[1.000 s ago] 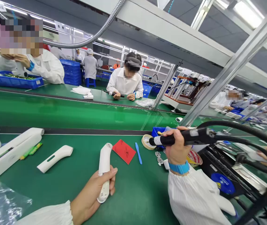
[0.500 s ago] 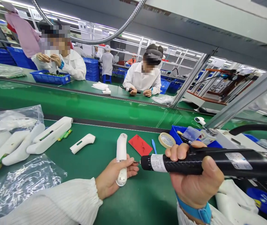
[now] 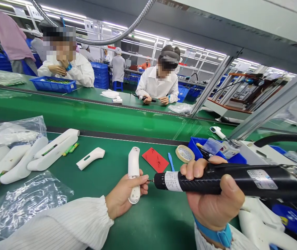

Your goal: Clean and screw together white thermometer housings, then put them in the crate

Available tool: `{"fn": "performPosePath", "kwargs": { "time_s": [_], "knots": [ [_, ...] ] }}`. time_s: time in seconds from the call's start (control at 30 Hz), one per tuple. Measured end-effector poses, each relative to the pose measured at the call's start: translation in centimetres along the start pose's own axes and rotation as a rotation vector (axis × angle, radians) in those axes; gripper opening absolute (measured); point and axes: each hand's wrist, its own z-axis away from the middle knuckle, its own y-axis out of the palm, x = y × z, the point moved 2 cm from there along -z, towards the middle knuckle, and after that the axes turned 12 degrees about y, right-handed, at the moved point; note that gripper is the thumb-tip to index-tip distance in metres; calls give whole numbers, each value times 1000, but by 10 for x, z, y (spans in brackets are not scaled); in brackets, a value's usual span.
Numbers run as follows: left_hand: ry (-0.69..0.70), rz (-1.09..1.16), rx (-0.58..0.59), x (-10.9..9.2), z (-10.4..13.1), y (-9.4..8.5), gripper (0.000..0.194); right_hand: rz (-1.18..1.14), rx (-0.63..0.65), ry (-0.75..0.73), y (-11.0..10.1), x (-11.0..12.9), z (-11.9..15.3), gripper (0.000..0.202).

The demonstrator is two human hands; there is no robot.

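My left hand (image 3: pixel 127 192) is closed around a white plastic device housing (image 3: pixel 134 161), held upright over the green bench, thumb across its front. In my right hand (image 3: pixel 211 198) lies a black electric screwdriver (image 3: pixel 229 178), level, its bit pointing left. The bit's tip meets the left thumb and fingertips beside the housing; whether a screw is there I cannot make out. A white cover piece (image 3: pixel 91 158) with a slot lies to the left. Just behind the hands are a red card (image 3: pixel 155 159) and a blue pry tool (image 3: pixel 171 161).
A tape roll (image 3: pixel 184 153) and a blue bin (image 3: pixel 195 142) stand at the back right. White housings (image 3: pixel 53 149) and plastic bags (image 3: pixel 33 201) cover the left side. More white parts (image 3: pixel 263 222) lie by my right wrist. Across the conveyor (image 3: pixel 112 119), two co-workers sit.
The screwdriver and my right hand have shifted slightly left, closer to the left fingers. Across the line, one co-worker has lowered a white part and now has a hand near the face.
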Motion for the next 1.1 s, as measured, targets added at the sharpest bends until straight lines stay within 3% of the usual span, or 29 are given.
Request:
{"fn": "performPosePath", "kwargs": {
  "time_s": [0.2,0.47,0.83,1.1],
  "knots": [
    [-3,-46,19,0,1,4,21,25,34,-11,2,-1,3,19],
    [81,8,-77,2,-5,-2,32,20,135,51,13,1,17,22],
    [37,-2,-73,2,-5,0,38,13,219,98,18,-16,24,19],
    [28,-3,-56,3,-6,-1,39,48,251,82,21,-13,23,20]
  ]
}}
